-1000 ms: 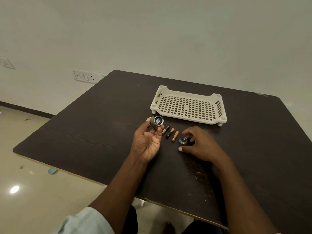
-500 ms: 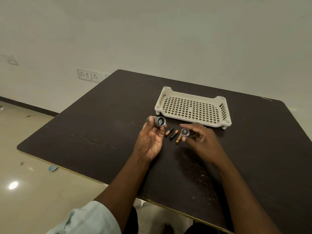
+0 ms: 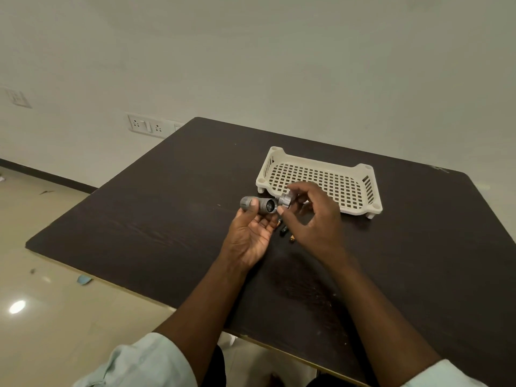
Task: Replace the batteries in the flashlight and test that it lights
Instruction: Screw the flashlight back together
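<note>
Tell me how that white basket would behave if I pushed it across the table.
The basket is thin, perforated plastic, so probably light. Its small feet on the smooth table suggest it would slide readily. Wide and low, it seems unlikely to tip.

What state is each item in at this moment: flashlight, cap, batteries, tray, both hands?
flashlight body: uncapped, open end facing right, held off the table.
end cap: detached, held right at the open end, not seated.
loose batteries: lying on the table, partly hidden by the hands.
tray: upright, nothing visible in it.
left hand: gripping the flashlight body.
right hand: pinching the end cap.
</note>
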